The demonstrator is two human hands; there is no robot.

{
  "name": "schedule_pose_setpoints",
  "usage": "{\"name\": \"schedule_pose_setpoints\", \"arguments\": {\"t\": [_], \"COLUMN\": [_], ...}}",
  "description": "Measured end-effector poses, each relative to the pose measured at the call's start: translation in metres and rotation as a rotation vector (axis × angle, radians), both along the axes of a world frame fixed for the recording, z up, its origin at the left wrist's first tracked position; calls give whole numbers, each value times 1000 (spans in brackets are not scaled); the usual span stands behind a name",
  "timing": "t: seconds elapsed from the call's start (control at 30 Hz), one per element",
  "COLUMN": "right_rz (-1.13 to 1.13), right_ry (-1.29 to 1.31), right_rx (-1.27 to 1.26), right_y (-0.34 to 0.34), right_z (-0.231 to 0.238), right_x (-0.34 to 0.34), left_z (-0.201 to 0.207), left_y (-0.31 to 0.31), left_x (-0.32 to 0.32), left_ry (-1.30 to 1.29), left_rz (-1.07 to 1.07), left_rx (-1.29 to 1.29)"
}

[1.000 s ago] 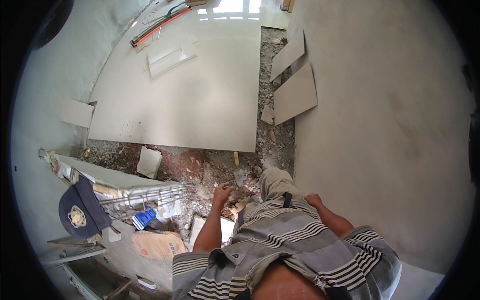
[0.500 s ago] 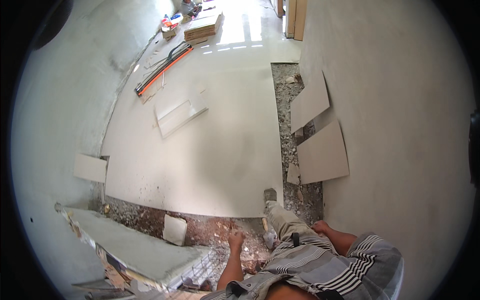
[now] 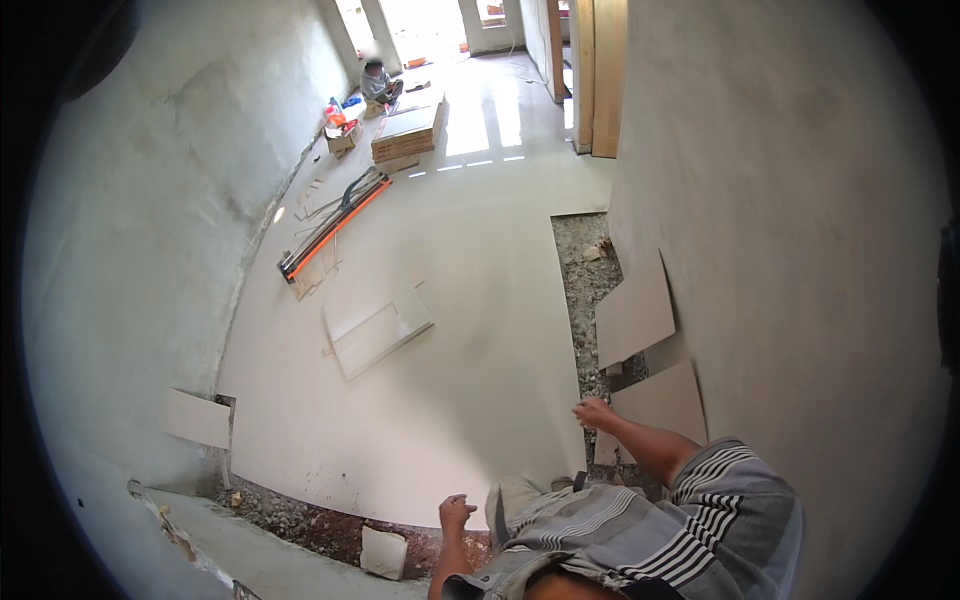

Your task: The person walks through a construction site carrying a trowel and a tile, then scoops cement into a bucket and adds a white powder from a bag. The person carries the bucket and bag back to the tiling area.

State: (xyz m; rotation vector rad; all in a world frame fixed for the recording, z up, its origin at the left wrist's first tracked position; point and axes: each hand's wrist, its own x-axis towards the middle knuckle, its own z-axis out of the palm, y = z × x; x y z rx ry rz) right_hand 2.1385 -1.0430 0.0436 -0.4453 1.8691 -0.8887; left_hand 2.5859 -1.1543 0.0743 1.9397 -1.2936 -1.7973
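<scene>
Where the left hand [image 3: 457,512] hangs: right over the near edge of the floor [image 3: 430,430], fingers loosely bent, grip released, nothing to be seen in it!
Right hand [image 3: 593,412]: out ahead and to the right of the left one, fingers curled but slack, nothing visible in that grip either; it shows over the line where floor meets rubble strip [image 3: 582,290].
Near tile [image 3: 668,398]: closest piece of all, just right of the right hand, tilted up toward the wall [image 3: 770,250], the right forearm [image 3: 645,440] crossing in front of it.
Far tile [image 3: 637,310]: a little ahead of the right hand, on the same slant by the same wall.
Block [image 3: 383,553]: pale, rough, near the left hand on its left, sitting in the dirt [image 3: 320,525] along the floor's edge.
Ledge [image 3: 280,550]: grey, farther left of the left hand.
Left tile [image 3: 198,417]: well left of the left hand, up at the floor's far side.
Frame [image 3: 375,335]: whitish, flat on the floor, ahead of both hands.
Cutter [image 3: 335,230]: long, orange and black, lying aslant farther ahead of the left hand.
Stack [image 3: 405,132]: well ahead of both grips, and just past it a co-worker [image 3: 377,85], low to the floor!
</scene>
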Motion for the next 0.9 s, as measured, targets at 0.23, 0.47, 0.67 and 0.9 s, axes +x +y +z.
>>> {"name": "schedule_pose_setpoints", "arguments": {"t": [0.23,0.47,0.67,0.9], "right_rz": [227,134,-86,138], "right_ry": [302,320,208,216], "right_rx": [-68,233,426,394], "right_y": [-172,-192,-198,-294], "right_z": [39,3,-45,-111], "right_x": [-42,-91,-110,-201], "left_z": [-53,-54,-31,1], "left_y": [-82,-273,-502,-659], "left_x": [51,6,-179,-423], "left_ry": [-241,-501,-179,-83], "left_rz": [-689,-1303,-378,-452], "left_rx": [-219,-466,-4,17]}}
